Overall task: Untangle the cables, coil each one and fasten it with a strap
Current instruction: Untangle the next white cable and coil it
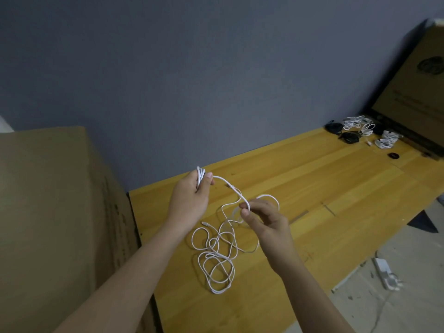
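Observation:
A tangle of thin white cable (pixel 217 258) lies in loose loops on the wooden table (pixel 324 188). My left hand (pixel 192 195) holds a few coiled turns of white cable, which stick out above my fingers. From there a single strand arcs down to my right hand (pixel 262 217), which pinches it between thumb and forefinger just above the tangle. One plug end (pixel 204 223) lies on the table between my wrists.
Several coiled white cables (pixel 384 139) and black bundles (pixel 349 137) lie at the table's far right end, with a small black strap (pixel 393 155) nearby. Large cardboard boxes stand at left (pixel 60 212) and far right (pixel 415 92). A white power adapter (pixel 384 272) lies on the floor.

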Demonstrator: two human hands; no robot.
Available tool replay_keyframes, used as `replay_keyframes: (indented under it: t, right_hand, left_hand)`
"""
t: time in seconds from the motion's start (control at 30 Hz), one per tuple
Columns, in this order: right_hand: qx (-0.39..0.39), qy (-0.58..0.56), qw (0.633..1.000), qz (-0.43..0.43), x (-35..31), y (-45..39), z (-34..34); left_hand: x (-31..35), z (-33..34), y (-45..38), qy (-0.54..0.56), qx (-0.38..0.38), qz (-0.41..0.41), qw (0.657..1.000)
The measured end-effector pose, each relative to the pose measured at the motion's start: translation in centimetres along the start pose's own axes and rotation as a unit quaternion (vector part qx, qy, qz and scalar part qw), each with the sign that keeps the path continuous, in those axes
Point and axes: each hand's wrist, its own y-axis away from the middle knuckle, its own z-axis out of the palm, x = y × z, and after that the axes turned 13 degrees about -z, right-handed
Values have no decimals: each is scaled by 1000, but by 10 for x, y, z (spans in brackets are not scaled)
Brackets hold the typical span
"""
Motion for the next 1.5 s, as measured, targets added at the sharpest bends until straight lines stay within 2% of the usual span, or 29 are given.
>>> replay_keyframes:
  t: [0.07, 0.2, 0.4, 0.5, 0.57, 0.67, 0.73, 0.8, 0.83, 0.87, 0.93, 1.0, 1.07, 1.13, 1.2, 1.3, 1.37, 1.43, 1.47, 1.5]
  right_hand:
    - [24, -35, 999, 12, -2, -3, -1]
    - [-2, 12, 1000, -9, -3, -5, 6]
    - [76, -128, 989, 21, -14, -17, 16]
    - [69, -181, 980, 50, -17, -22, 22]
    - [35, -180, 981, 67, -16, -26, 21]
    - [-75, -76, 993, 51, -8, -26, 16]
    - [-166, 7, 984, 61, -4, -26, 11]
    - [-239, 172, 954, 48, 0, -30, 4]
    - [-250, 263, 932, 27, 3, -34, 0]
    - [-236, 332, 913, 1, 6, -39, -3]
    - [-144, 378, 913, -43, 9, -48, -7]
    - [-24, 339, 937, -81, 7, -55, -4]
    - [74, 248, 961, -97, -3, -63, 4]
    - [144, 174, 967, -118, -16, -75, 13]
    - [171, 181, 955, -160, -21, -87, 21]
    - [110, 301, 920, -225, -5, -94, 28]
    - [10, 393, 885, -249, 10, -85, 35]
    - [-68, 420, 858, -287, 27, -68, 39]
    - [-79, 399, 869, -283, 32, -57, 40]
    - [-73, 364, 894, -250, 35, -47, 41]
  left_hand:
    - [-1, 0, -2, -11, 6, 5, 1000]
    - [0, 1, -2, -18, 10, -11, 1000]
    - [4, 3, -4, -5, 20, -29, 999]
    - [5, -1, -6, 4, 39, -42, 998]
    - [6, -5, -10, 14, 52, -49, 997]
    - [5, -12, -13, 25, 73, -63, 995]
    - [3, -14, -12, 32, 70, -72, 994]
    - [3, -13, -10, 42, 57, -66, 995]
    - [4, -13, -9, 43, 51, -62, 996]
    - [5, -12, -7, 44, 46, -60, 996]
    - [8, -12, -4, 57, 29, -61, 996]
    - [10, -12, 0, 80, -4, -63, 995]
    - [13, -13, 3, 128, -58, -73, 987]
    - [16, -14, 8, 193, -146, -84, 967]
    - [19, -15, 12, 249, -234, -90, 935]
    - [22, -18, 15, 323, -319, -97, 886]
    - [24, -19, 14, 360, -327, -99, 868]
    - [24, -19, 11, 391, -309, -78, 864]
    - [23, -19, 9, 404, -296, -64, 863]
    - [23, -18, 8, 415, -279, -55, 864]
